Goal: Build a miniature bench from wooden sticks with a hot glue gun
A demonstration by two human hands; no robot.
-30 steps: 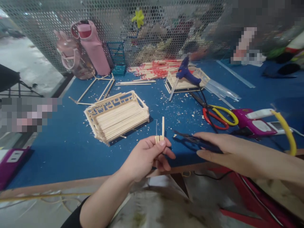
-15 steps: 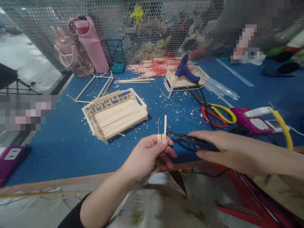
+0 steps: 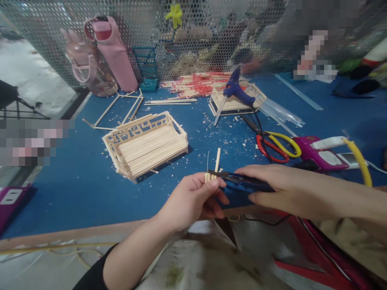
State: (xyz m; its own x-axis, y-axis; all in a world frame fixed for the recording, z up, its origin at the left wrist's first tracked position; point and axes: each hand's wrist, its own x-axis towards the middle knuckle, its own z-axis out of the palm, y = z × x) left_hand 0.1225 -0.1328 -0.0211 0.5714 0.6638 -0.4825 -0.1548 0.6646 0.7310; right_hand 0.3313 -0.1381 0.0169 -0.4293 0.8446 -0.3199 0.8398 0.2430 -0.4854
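Note:
Between the thumb and fingers of my left hand [image 3: 196, 197] is a small bunch of pale wooden sticks [image 3: 217, 159], one rising well above the short ends of the others. A thin glue-like strand stands up beside them. My right hand [image 3: 269, 187] is closed round dark-handled pliers or cutters [image 3: 242, 180]; their jaws reach across the tall stick just above the short ends. Farther left on the blue table lies a tray-like model of wooden sticks [image 3: 154, 147] with latticed sides.
Behind stand a blue glue gun [image 3: 237, 90] over a second stick model, red-tipped sticks [image 3: 196, 84], and an open stick frame [image 3: 116, 110]. Scissors with red and yellow handles [image 3: 281, 147] lie near a purple power strip [image 3: 320, 153]. Pink bottles [image 3: 116, 56] stand back left.
The pliers' jaws have moved left from beside the tall stick to across it. My left hand with the sticks has shifted slightly right.

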